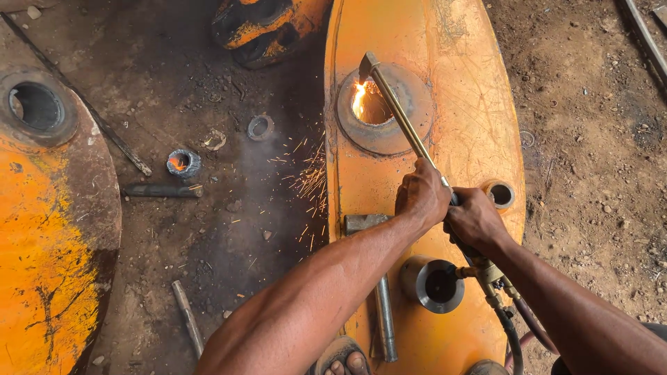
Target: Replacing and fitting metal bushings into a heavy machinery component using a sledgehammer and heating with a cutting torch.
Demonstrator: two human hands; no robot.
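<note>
Brass cutting torch (pixel 406 125) is being steadied by your left hand (pixel 422 194) and right hand (pixel 474 219) — fingers wrapped tight — keeping flame inside the orange plate's ring (pixel 385 135).

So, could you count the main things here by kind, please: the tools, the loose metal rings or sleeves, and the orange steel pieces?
Tools: 2, torch held by left hand and right hand; hammer
Loose rings or sleeves: 3, sleeve, glowing ring, flat ring
Orange steel pieces: 3, plate, left piece, top piece
Total: 8
</note>
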